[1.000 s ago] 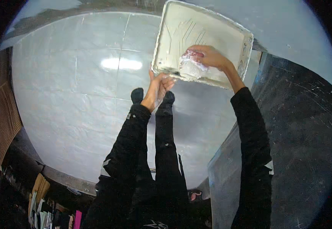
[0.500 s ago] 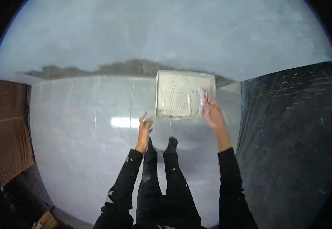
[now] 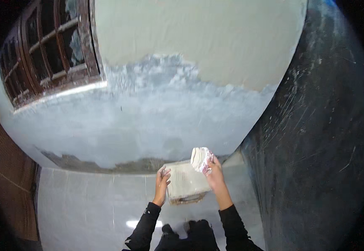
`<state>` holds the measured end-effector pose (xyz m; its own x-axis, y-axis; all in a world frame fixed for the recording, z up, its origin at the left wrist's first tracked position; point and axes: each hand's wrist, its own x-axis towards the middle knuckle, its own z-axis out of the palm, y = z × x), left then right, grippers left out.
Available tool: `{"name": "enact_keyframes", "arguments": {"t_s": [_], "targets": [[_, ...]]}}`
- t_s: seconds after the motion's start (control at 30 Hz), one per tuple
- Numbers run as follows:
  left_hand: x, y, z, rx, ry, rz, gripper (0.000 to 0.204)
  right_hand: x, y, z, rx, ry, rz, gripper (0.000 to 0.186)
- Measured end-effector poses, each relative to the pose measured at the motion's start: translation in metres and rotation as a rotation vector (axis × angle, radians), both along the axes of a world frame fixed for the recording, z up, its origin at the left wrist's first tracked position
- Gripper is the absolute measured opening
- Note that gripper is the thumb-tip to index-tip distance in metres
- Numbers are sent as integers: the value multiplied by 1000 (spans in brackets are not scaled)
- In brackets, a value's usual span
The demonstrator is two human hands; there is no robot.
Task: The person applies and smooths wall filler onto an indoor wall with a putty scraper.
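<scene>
My right hand (image 3: pixel 215 175) grips a paint-coated applicator (image 3: pixel 199 158), white with pink patches, raised over the back right of a cream paint tray (image 3: pixel 184 186); its exact shape is hard to make out. Beside the tray's left rim is my left hand (image 3: pixel 162 186), fingers apart and slightly curved; I cannot tell whether it touches the rim. The tray has grooved lines under cream paint and a crusted, dirty front edge.
The wall (image 3: pixel 157 113) ahead is patchy cream and blue-white, with a brown barred window (image 3: pixel 48 50) at upper left. A dark scuffed surface (image 3: pixel 315 138) rises on the right, brown woven panels (image 3: pixel 10 180) on the left. Pale tiled floor (image 3: pixel 77 209) surrounds my dark-clad legs.
My view has tilted up, showing more wall and the window. My left hand left the tray's rim, then came back near it. My right hand has lifted the applicator out of the tray.
</scene>
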<state>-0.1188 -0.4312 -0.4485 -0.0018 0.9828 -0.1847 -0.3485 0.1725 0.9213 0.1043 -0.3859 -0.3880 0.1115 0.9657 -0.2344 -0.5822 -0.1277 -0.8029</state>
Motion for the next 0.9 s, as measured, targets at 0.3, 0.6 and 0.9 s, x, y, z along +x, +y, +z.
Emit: {"name": "enact_keyframes", "arguments": {"t_s": [0.3,0.6,0.9], "targets": [[27,30,68,172,-2,74,52,27,20,21,126,213,239,42],[79,74,100,222,70,272,54,72,45,28,-9,100,255,47],[134,111,153,299,139,286,54,157,109,86,122,261,338,41]]}}
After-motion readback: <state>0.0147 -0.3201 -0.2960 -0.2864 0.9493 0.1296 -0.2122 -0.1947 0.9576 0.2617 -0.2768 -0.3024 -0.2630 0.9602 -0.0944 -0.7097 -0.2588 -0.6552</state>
